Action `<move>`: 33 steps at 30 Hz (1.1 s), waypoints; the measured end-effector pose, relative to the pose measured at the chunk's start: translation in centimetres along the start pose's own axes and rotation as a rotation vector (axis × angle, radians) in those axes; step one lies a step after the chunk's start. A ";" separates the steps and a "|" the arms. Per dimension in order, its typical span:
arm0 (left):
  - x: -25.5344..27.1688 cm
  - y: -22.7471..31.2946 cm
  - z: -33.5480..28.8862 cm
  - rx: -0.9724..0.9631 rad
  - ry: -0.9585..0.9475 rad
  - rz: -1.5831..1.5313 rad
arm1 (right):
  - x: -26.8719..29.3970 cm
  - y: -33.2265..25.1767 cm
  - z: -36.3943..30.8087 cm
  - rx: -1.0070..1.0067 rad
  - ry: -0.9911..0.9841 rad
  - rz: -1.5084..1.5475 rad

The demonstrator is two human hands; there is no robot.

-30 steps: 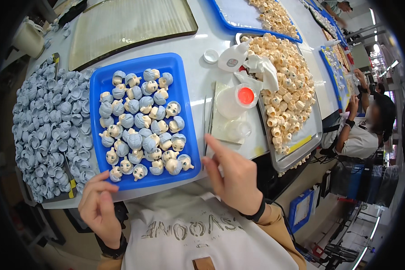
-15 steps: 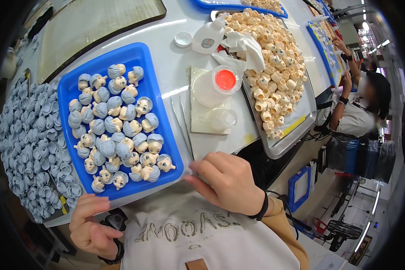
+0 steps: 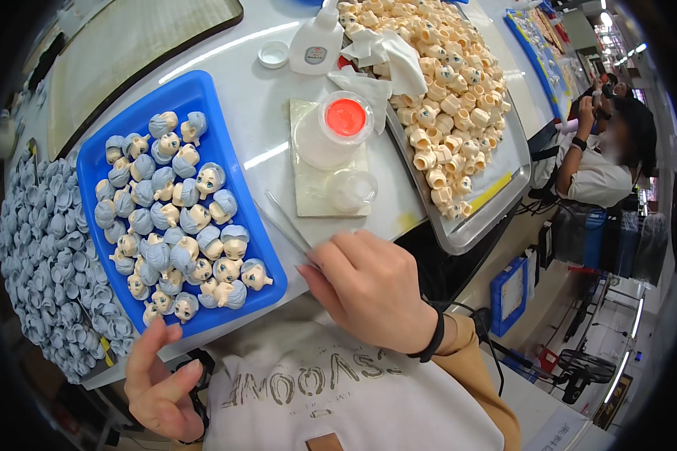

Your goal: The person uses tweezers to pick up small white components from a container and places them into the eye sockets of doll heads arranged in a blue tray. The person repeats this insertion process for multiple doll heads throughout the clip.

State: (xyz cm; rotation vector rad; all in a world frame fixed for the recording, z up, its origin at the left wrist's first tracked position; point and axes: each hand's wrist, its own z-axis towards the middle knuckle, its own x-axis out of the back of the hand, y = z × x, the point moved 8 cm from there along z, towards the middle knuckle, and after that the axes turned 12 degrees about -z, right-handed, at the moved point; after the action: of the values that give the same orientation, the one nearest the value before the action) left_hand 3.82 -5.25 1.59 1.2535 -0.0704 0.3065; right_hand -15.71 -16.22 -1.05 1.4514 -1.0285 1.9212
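My right hand (image 3: pixel 372 289) is at the table's front edge, fingers closed on the near end of slim metal tweezers (image 3: pixel 284 223); their tips point away over the white table. My left hand (image 3: pixel 160 383) hovers by the near left corner of the blue tray (image 3: pixel 226 150), its fingers curved and apart with nothing between them. Many small doll heads with blue-grey hair pieces (image 3: pixel 158 252) lie in that tray, some face up, some turned aside.
Loose blue-grey hair pieces (image 3: pixel 45 255) heap at the left. Beyond the tweezers, a plastic cup with red content (image 3: pixel 344 118) and a small clear cup (image 3: pixel 353 190) sit on a mat (image 3: pixel 306 203). A metal tray (image 3: pixel 470 237) holds pale head parts (image 3: pixel 451 113). A white bottle (image 3: pixel 314 46) stands behind.
My right hand has closed on the near end of the tweezers, and they have shifted toward me. My left hand's fingers have spread a little. The whole view has shifted slightly.
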 end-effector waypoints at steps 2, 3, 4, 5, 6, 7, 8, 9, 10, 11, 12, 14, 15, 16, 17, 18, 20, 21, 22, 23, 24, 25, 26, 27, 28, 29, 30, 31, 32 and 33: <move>-0.2 -0.4 -0.2 -0.041 0.069 -0.074 | 0.0 0.4 0.4 -0.046 0.046 0.003; 0.1 -0.3 -0.4 -0.060 0.114 -0.102 | -0.4 0.3 0.6 -0.052 0.060 0.004; -0.2 0.1 -0.1 -0.103 0.062 -0.104 | -0.6 0.4 0.7 -0.058 0.074 0.005; -0.4 0.5 0.4 -0.145 0.010 -0.106 | -0.9 0.4 0.6 -0.054 0.070 -0.007; -0.6 1.0 0.8 -0.188 -0.042 -0.107 | -1.2 0.4 0.5 -0.049 0.066 -0.019; -0.9 0.9 1.0 -0.165 -0.082 -0.130 | -1.4 0.6 0.2 -0.059 0.059 -0.040; -1.1 0.9 1.2 -0.143 -0.121 -0.153 | -1.4 0.9 -0.1 -0.067 0.049 -0.022; -1.3 1.0 1.3 -0.121 -0.151 -0.172 | -0.9 1.1 -0.3 -0.065 0.038 -0.004; -1.2 1.2 1.5 -0.119 -0.119 -0.187 | -0.3 1.3 -0.6 -0.062 0.026 0.014; -1.0 1.2 1.7 -0.102 -0.108 -0.180 | 0.3 1.2 -1.1 -0.029 -0.018 0.071; -1.1 1.1 1.7 -0.082 -0.098 -0.171 | 0.7 1.4 -1.9 0.004 -0.065 0.131; -0.8 0.7 1.8 -0.037 -0.067 -0.161 | 2.2 2.0 -3.2 0.040 -0.080 0.222; -0.7 0.5 1.6 -0.041 -0.029 -0.179 | 2.9 2.7 -3.8 0.046 -0.046 0.264; -0.7 0.3 1.3 -0.045 0.011 -0.196 | 3.5 3.9 -4.1 0.000 0.017 0.241; -0.7 0.2 1.0 -0.050 0.051 -0.211 | 4.1 4.9 -4.3 -0.044 0.080 0.220; -1.2 0.0 1.3 -0.036 0.021 -0.215 | 4.6 5.8 -4.4 -0.106 0.105 0.167; -2.0 0.0 1.8 -0.010 -0.036 -0.216 | 5.4 7.1 -4.8 -0.223 0.138 0.105; -2.1 0.0 2.0 -0.012 -0.038 -0.209 | 5.7 7.2 -4.7 -0.207 0.138 0.064; -2.1 0.1 2.2 -0.013 -0.039 -0.201 | 6.0 7.2 -4.4 -0.190 0.138 0.025; -2.2 0.1 2.4 -0.014 -0.040 -0.192 | 6.2 7.2 -4.0 -0.173 0.138 -0.014; -2.2 0.1 2.5 -0.003 -0.055 -0.190 | 6.3 7.2 -3.8 -0.163 0.175 -0.047; -2.3 0.2 2.7 0.009 -0.070 -0.190 | 6.3 7.1 -3.5 -0.140 0.190 -0.075; -2.4 0.1 2.8 0.021 -0.085 -0.189 | 6.4 6.9 -3.1 -0.117 0.204 -0.102; -2.4 0.1 2.7 0.023 -0.073 -0.196 | 6.4 6.8 -2.8 -0.091 0.219 -0.128; -2.4 0.0 2.7 0.025 -0.061 -0.204 | 6.4 6.7 -2.6 -0.079 0.232 -0.139; -2.4 -0.1 2.7 0.026 -0.049 -0.211 | 6.3 6.6 -2.4 -0.067 0.245 -0.152; -2.5 -0.1 2.7 0.028 -0.055 -0.203 | 6.2 6.6 -2.3 -0.056 0.259 -0.163; -2.6 -0.1 2.8 0.031 -0.061 -0.195 | 6.2 6.5 -2.2 -0.048 0.259 -0.167; -2.7 -0.1 2.9 0.033 -0.067 -0.187 | 6.1 6.5 -2.1 -0.041 0.258 -0.172; -2.7 -0.1 3.0 0.045 -0.070 -0.190 | 6.1 6.4 -2.0 -0.034 0.258 -0.178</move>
State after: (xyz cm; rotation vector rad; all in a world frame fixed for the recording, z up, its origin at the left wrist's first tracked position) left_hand 1.64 -8.65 1.82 1.3046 -0.0041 0.0998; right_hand -23.57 -18.56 2.79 1.1945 -0.7829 1.8924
